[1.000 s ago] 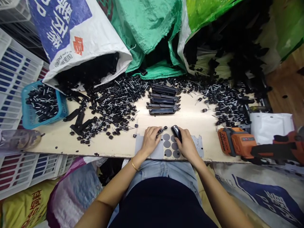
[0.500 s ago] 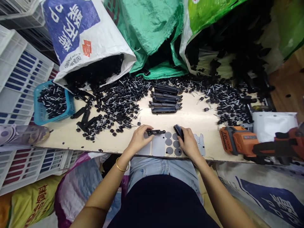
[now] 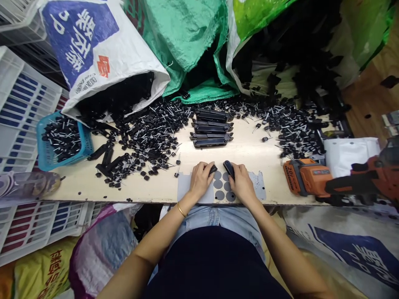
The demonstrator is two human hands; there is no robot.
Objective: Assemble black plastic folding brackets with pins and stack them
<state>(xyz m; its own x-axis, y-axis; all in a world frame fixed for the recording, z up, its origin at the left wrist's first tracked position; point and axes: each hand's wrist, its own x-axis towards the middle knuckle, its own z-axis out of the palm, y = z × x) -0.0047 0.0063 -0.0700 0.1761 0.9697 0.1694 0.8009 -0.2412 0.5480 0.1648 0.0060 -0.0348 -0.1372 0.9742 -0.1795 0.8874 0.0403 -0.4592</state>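
My left hand (image 3: pixel 200 181) is closed around a small black plastic part (image 3: pixel 213 169), whose end sticks out past the fingertips. A few centimetres to its right, my right hand (image 3: pixel 242 182) grips a longer black plastic piece (image 3: pixel 229 168) with a rounded end and a small hole. Both hands are over a grey sheet (image 3: pixel 257 186) with round dark discs (image 3: pixel 220 195) on it. Farther back lies a row of assembled black plastic pieces (image 3: pixel 212 126). One loose black-headed pin (image 3: pixel 177 170) is left of my left hand.
Heaps of black-headed metal pins (image 3: pixel 152 137) cover the left and back of the bench. A blue basket (image 3: pixel 86 146) holds more pins. An orange cordless power tool (image 3: pixel 314 176) lies at the right. Open sacks (image 3: pixel 187 37) stand along the back.
My left hand has turned and moved right, closer to my right hand; the part in it shows less. The view has shifted slightly. My right hand still grips its black piece.
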